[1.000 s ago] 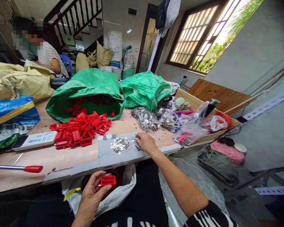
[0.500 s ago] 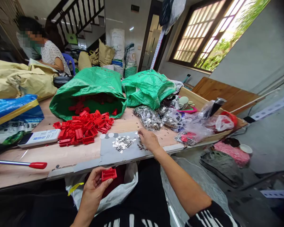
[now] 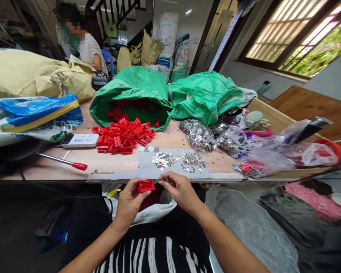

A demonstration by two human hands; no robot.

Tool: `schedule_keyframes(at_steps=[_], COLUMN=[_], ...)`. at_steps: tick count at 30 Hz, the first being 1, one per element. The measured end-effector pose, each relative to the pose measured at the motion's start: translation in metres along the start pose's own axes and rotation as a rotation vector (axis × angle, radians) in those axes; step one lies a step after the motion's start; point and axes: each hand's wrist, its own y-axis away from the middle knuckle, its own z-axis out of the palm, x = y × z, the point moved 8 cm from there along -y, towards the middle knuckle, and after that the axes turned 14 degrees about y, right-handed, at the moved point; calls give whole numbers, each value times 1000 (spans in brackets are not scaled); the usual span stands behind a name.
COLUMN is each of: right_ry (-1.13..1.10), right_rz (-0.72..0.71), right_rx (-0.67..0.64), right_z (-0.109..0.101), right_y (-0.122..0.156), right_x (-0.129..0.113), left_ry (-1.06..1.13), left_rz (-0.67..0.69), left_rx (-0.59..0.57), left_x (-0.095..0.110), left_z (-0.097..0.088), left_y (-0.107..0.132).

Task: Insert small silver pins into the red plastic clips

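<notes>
My left hand [image 3: 130,199] pinches a small red plastic box-like part [image 3: 146,185] by its left end, its hollow side facing me, just below the table's front edge. Close to its right side is my right hand [image 3: 179,190], fingers closed; a small brownish thing shows in the palm, and whatever lies at the fingertips is too small to make out. On a grey sheet [image 3: 144,170] beyond the hands lie two piles of small metal pieces, a bright silver pile [image 3: 163,160] and a darker pile [image 3: 193,162]. A heap of similar red parts [image 3: 122,136] sits further left.
A green woven sack [image 3: 136,81] spills red parts; another green sack [image 3: 204,94] stands beside it. Bags of metal pieces [image 3: 197,134] and a wooden tray [image 3: 275,117] fill the right. A red-tipped lever [image 3: 79,166] juts out at left. A person [image 3: 91,51] sits behind.
My right hand has left the darker metal pile and come back to the red part. My left hand still holds that part. The camera view has shifted, so the table appears further left and level.
</notes>
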Motion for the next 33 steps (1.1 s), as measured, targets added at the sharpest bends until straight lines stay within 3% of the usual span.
schedule_keyframes(at_steps=[8, 19, 23, 28, 33], right_ry=[174, 128, 9, -169, -289], right_rz=[-116, -209, -156, 52, 145], right_rx=[-16, 71, -23, -28, -104], right_z=[20, 23, 23, 19, 38], right_y=[5, 3, 1, -1, 1], right_x=[-14, -21, -17, 5, 17], left_ry=[-248, -356, -347, -360, -390], left_rz=[140, 241, 262, 272, 274], left_rx=[-45, -27, -11, -6, -43], left_x=[14, 27, 28, 28, 29], left_z=[3, 2, 1, -1, 3], left_y=[3, 4, 5, 5, 7])
